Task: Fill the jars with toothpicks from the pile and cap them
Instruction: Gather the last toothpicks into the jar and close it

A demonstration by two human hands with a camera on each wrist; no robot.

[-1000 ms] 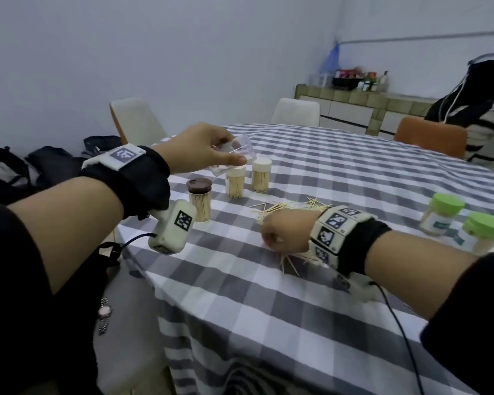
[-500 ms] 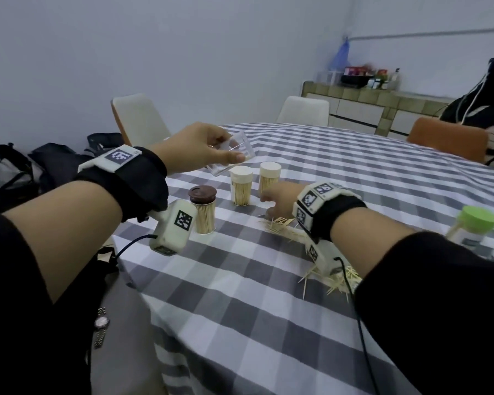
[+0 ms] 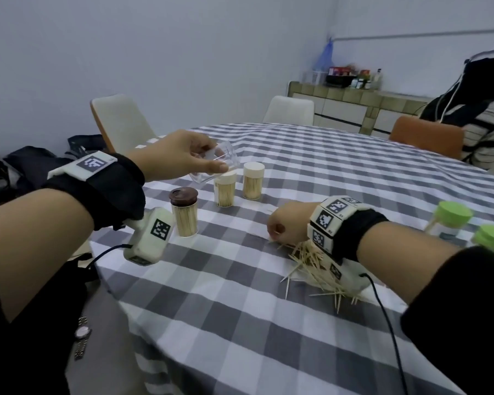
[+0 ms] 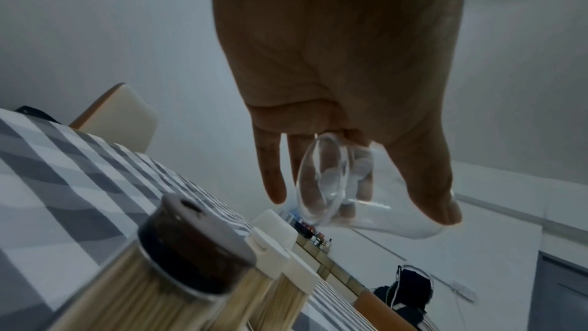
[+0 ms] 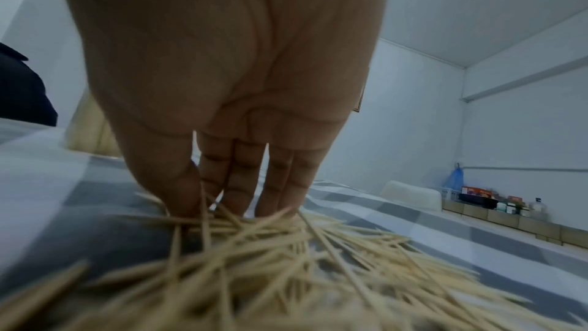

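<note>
Head view: an empty clear jar (image 3: 216,163) is held tilted in the air by the left hand (image 3: 177,158), thumb under it and fingers curled over it, above the table's (image 3: 240,309) left edge. Seen from the left wrist cam, the jar's open mouth (image 4: 321,180) faces back toward the wrist, betw. thumb and fingers. The right hand (image 3: 290,223) is lowered onto the toothpick pile (image 3: 317,269) nr the right edge; from the right wrist cam, thumb and fingertips (image 5: 232,195) are brought together into the sticks, pinching some. Three filled, capped jars (image 3: 224,189) are stood just beyond, w/ two green-capped ones (image 3: 451,220) at the far right edge.
</note>
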